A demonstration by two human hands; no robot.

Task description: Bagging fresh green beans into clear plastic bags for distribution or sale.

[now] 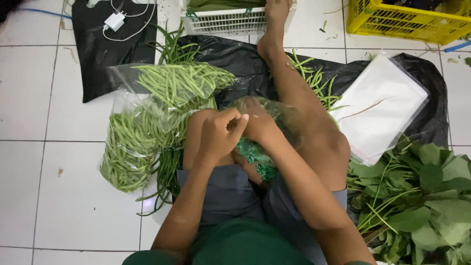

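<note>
A yellow crate (409, 22) sits at the top right on the white tile floor (29, 162). A white basket (225, 20) is at the top middle. A white charger (115, 21) with its cord lies on a black cloth (98, 64) at the top left. A stack of clear plastic bags (382, 105) rests on a black sheet (235, 59). A pile of leafy greens (422, 196) lies at the right.

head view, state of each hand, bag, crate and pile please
left hand: pinching the clear bag's top
right hand: pinching the same top
clear bag in hands: held up, being closed
two bean bags: filled, lying on the floor
stack of flat bags: unused
loose long beans: unbagged
leafy greens: piled loose
yellow crate: upright
</note>
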